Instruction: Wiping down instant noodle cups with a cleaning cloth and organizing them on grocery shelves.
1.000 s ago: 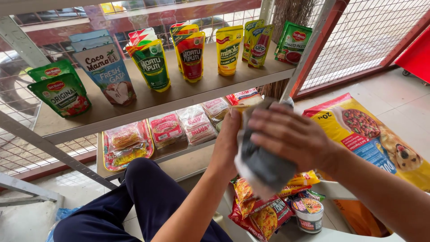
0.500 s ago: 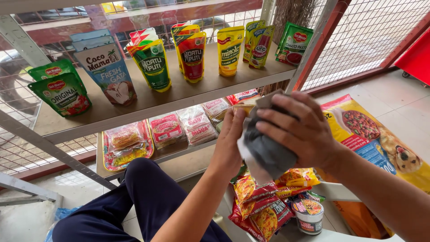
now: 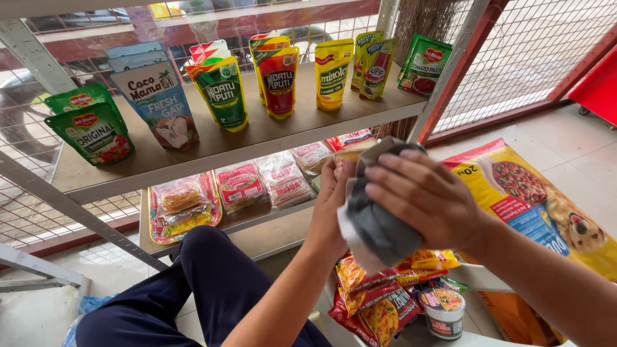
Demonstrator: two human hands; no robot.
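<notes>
A person crouching before a metal shelf rack holds a flat packet between both hands, at the height of the lower shelf. The right hand lies on top, its fingers spread and pressed flat over a grey cloth that covers most of the packet; only the packet's upper corner and a pale lower edge show. The left hand backs the packet from behind, palm against it; its fingers are hidden, so their grip cannot be told.

On the upper shelf stand rows of pouches: two green sauce pouches at the left, a white and blue coconut pouch beside them, then a green vinegar pouch, a red pouch, a yellow oil pouch and, at the right end, a green tomato pouch. The lower shelf carries a clear bag of snacks and red and white noodle packs, lying flat side by side.

Below the hands, a heap of red and yellow noodle packets lies beside a cup of noodles. A large yellow pet-food sack rests to the right, near the rack's post. The person's dark trouser leg fills the lower left, with tiled floor and wire mesh beyond.
</notes>
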